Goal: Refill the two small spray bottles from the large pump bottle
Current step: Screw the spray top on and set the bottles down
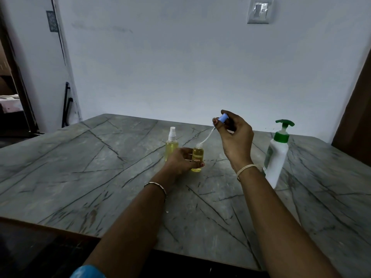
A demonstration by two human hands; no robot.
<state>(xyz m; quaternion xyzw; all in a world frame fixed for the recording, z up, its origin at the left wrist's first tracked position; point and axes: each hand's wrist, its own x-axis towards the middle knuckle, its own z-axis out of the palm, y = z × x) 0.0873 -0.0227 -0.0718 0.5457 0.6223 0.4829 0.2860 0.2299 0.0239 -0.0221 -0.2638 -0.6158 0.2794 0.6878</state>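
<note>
I'm holding the open spray bottle [197,157] at frame center on the counter [100,167] with my left hand [181,160], right hand [234,133] pinching its blue spray cap [223,118] just above, pump bottle [276,155] right, probably reached for next.

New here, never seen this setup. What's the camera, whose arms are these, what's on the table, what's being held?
No robot: one camera worn on a person's head looks forward and down, so both arms are the wearer's. The left hand grips a small spray bottle of yellow liquid standing on the marbled table. The right hand pinches its blue spray head, lifted off, thin tube reaching down to the open neck. Behind the left hand stands a second spray bottle, white sprayer on; at right, a large white pump bottle with a green pump.
</note>
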